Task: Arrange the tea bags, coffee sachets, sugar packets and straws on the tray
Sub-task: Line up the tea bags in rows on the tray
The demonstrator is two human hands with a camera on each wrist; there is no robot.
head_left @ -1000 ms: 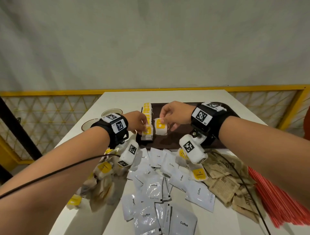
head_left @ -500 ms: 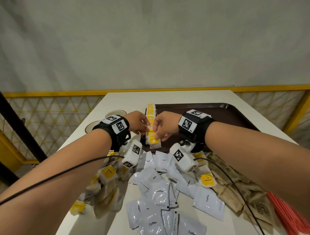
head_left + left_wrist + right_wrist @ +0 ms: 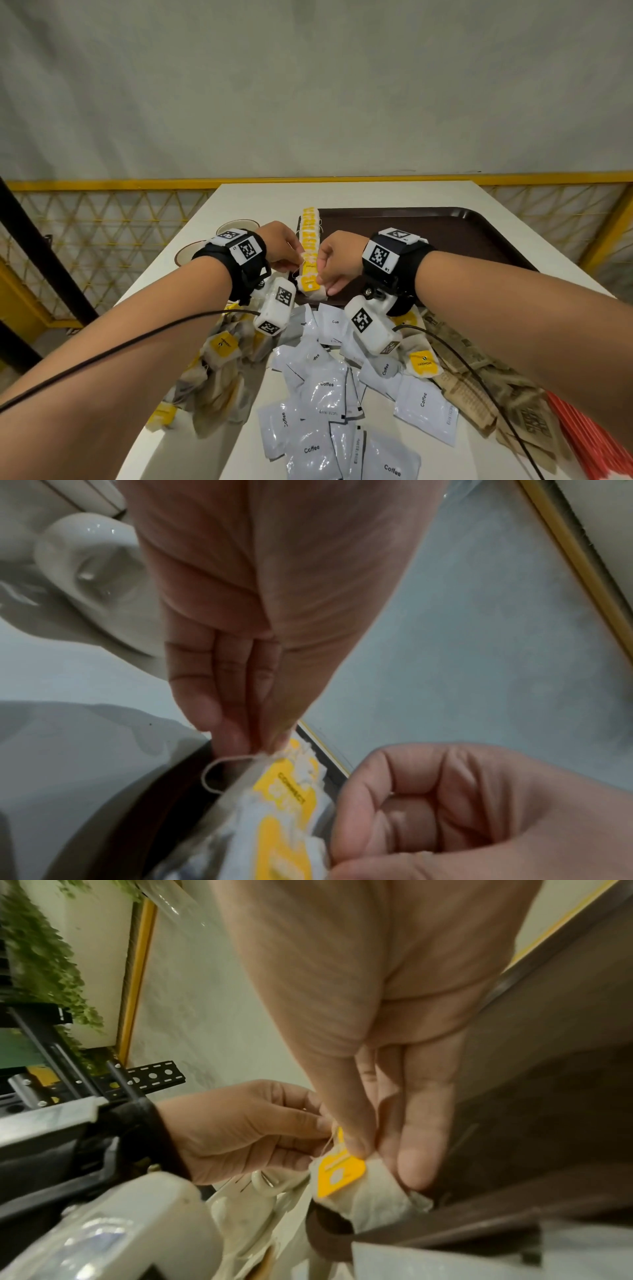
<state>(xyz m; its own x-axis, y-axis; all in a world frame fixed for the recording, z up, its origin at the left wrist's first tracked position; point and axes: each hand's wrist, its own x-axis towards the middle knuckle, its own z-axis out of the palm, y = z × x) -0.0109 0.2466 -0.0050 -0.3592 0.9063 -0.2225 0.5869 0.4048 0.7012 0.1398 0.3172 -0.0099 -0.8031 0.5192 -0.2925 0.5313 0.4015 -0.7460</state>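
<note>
I had the tea bag (image 3: 310, 286) at the near end of the row (image 3: 309, 236) running away along the tray (image 3: 445, 233)'s left edge, my right hand (image 3: 337, 260) pinching its tag, my left hand (image 3: 282, 245) pinching its string, equally near.

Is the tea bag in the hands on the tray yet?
Yes. The tea bag lies at the near end of the tea bag row on the tray, while both hands pinch it.
</note>
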